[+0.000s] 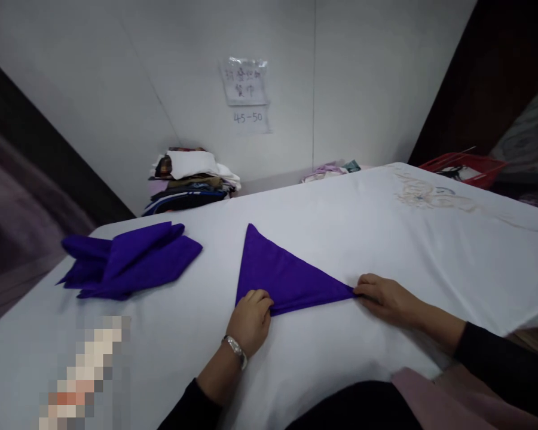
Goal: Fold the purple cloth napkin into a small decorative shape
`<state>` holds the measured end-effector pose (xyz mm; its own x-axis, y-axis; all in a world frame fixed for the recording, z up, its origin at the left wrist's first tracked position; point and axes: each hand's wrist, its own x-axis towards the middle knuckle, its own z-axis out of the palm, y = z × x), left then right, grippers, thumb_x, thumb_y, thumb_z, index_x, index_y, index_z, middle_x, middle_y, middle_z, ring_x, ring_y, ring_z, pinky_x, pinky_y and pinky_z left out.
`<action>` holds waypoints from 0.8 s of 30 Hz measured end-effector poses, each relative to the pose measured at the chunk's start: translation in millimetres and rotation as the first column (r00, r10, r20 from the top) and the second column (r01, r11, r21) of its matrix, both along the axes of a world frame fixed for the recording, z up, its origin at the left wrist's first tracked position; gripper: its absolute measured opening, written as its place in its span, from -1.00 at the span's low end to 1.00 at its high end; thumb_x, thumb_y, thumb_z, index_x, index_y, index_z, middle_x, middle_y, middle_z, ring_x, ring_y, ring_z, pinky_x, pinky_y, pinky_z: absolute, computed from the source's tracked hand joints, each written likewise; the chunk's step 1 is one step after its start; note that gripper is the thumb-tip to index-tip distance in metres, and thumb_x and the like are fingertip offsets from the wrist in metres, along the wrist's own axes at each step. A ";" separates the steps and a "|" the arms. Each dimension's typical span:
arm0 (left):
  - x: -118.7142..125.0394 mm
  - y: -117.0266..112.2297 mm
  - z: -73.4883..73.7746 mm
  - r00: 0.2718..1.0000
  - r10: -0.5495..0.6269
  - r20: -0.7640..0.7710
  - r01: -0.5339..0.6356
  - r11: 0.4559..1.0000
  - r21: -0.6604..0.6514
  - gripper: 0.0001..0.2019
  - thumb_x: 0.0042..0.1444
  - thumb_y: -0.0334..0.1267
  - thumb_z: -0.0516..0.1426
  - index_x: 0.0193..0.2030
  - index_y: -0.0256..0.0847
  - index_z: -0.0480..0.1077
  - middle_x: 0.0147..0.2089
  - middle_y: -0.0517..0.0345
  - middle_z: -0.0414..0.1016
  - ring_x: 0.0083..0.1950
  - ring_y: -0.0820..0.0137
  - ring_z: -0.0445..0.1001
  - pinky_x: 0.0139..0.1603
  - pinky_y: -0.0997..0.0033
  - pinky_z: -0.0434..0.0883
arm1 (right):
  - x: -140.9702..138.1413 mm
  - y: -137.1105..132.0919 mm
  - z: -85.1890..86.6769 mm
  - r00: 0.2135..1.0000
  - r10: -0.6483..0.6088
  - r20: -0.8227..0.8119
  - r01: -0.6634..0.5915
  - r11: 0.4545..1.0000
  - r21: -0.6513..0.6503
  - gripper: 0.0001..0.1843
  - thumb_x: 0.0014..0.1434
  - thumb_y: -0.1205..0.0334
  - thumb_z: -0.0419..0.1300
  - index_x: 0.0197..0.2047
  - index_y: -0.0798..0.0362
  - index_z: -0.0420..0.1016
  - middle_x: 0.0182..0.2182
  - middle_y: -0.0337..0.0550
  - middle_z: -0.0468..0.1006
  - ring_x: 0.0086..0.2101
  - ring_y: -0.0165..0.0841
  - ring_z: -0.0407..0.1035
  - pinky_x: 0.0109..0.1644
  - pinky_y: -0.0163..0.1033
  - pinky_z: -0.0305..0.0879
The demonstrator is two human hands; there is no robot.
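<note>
A purple cloth napkin (280,275) lies folded into a triangle on the white-covered table (332,221), its apex pointing away from me. My left hand (250,321), with a watch on the wrist, is curled closed and pinches the triangle's near left corner. My right hand (383,297) has its fingers pressed together on the right corner of the napkin, holding it against the table.
A pile of folded purple napkins (132,260) sits at the left of the table. Stacked clothes (190,176) lie against the back wall under a paper note (245,83). A red basket (466,167) stands at the far right. A blurred patch covers the near left.
</note>
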<state>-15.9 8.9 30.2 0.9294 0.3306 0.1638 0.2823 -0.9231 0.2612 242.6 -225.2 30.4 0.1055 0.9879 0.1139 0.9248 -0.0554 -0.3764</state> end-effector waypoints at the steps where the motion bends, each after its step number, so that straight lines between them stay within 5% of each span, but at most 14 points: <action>1: -0.6 -0.9 0.6 1.000 0.004 -0.003 -0.004 1.000 -0.005 -0.73 0.03 -0.54 -0.02 -0.24 -0.20 0.43 -0.17 0.07 0.43 -0.14 0.30 0.35 -0.11 0.23 0.36 | 0.3 -0.2 -0.8 1.000 0.007 0.018 -0.007 1.000 0.005 -0.77 0.22 0.26 -0.01 -0.16 -0.01 0.45 -0.26 -0.08 0.44 -0.30 -0.32 0.34 -0.26 -0.23 0.28; 15: -33.3 1.0 -1.9 0.996 0.078 0.046 -0.079 0.997 0.021 -0.65 -0.02 -0.53 0.02 -0.11 -0.19 0.41 -0.15 0.03 0.42 -0.13 0.26 0.36 -0.11 0.19 0.38 | 1.0 -4.4 -15.1 0.995 -0.006 0.097 0.006 1.000 0.009 -0.65 0.30 0.24 -0.14 -0.25 -0.02 0.47 -0.30 -0.11 0.44 -0.30 -0.28 0.31 -0.26 -0.18 0.22; 24: -40.1 2.0 -1.7 0.988 0.155 -0.012 -0.154 0.984 0.090 -0.67 0.01 -0.59 -0.03 -0.25 -0.16 0.45 -0.24 0.08 0.44 -0.20 0.30 0.37 -0.17 0.24 0.36 | 0.1 -3.5 -16.5 0.996 0.006 0.093 -0.007 1.000 0.006 -0.67 0.29 0.20 -0.12 -0.20 -0.06 0.47 -0.28 -0.08 0.46 -0.29 -0.25 0.33 -0.24 -0.15 0.25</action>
